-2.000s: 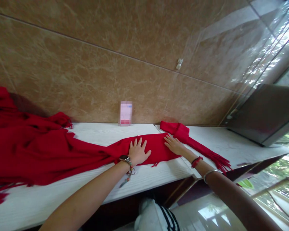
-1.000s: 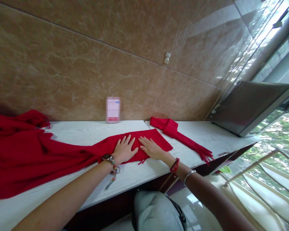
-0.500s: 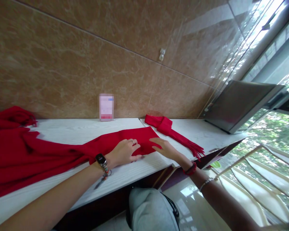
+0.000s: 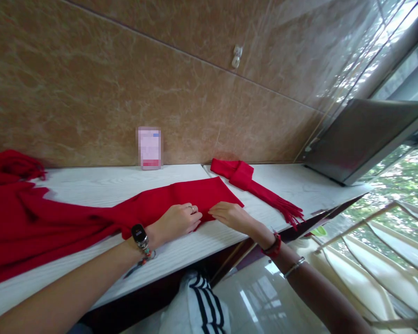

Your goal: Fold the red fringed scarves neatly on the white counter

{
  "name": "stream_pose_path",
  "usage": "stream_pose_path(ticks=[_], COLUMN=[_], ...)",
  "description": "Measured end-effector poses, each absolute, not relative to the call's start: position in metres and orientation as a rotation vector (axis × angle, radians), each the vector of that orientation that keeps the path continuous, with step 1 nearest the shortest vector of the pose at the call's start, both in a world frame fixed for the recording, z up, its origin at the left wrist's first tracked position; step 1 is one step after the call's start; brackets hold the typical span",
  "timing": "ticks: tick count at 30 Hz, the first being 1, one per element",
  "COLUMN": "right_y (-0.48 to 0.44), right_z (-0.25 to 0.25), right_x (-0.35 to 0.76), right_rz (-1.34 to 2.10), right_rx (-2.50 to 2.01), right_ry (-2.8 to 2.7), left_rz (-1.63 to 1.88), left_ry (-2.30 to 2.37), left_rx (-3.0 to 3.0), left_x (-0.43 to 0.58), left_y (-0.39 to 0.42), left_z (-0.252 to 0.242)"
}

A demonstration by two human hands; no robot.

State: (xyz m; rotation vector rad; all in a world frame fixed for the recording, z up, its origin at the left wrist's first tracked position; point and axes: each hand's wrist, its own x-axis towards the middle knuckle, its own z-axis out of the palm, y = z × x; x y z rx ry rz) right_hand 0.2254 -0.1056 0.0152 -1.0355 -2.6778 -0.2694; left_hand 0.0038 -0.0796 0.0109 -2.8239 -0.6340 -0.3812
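Note:
A long red scarf [image 4: 191,192] lies along the white countertop, its right part flattened and its left part gathered in loose folds. My left hand [image 4: 176,222], wearing a ring and a watch, has curled fingers gripping the scarf's near edge. Just to the right, my right hand [image 4: 233,217] is at the same edge, fingers pressed together, with its thumb hidden beneath. A small gap separates the two hands. Beyond my right hand lies a folded, fringed red scarf end [image 4: 242,175]; whether it is a separate scarf I cannot tell.
A pale pink card or box [image 4: 149,148], blurred, leans against the brown marbled wall [image 4: 101,93]. At the counter's [image 4: 282,178] far right stands a dark grey panel-like object [image 4: 365,139]. A cream metal rack [image 4: 362,269] is on the right, below counter height.
My right hand has moved slightly left and down to the scarf's near edge, its spread fingers coming together. My left hand's fingers have curled more tightly. The view has shifted a little.

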Motion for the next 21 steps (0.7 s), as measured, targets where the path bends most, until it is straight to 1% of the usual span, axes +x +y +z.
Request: stream_pose_path(ticks=[5,12,16,21], right_y=[-0.102,-0.104,-0.104,-0.102], right_z=[0.011,0.003,0.003,-0.003], right_x=[0.225,0.221,0.217,0.221], right_rz=[-0.3,-0.504,-0.483,-0.488], right_rx=[-1.049,-1.144,-1.17,-1.195], right_ry=[-2.653,-2.486,-2.382,-2.447], left_rz=[-0.398,-0.344,-0.346,-0.332], left_ry=[-0.665,-0.775,-0.855,-0.869], left_rx=[-2.812,-2.749,-2.741,-2.727], left_x=[0.005,0.011,0.013,0.014], left_y=[-0.081,-0.096,-0.103,-0.104], left_z=[0.01,0.016,0.022,0.022])
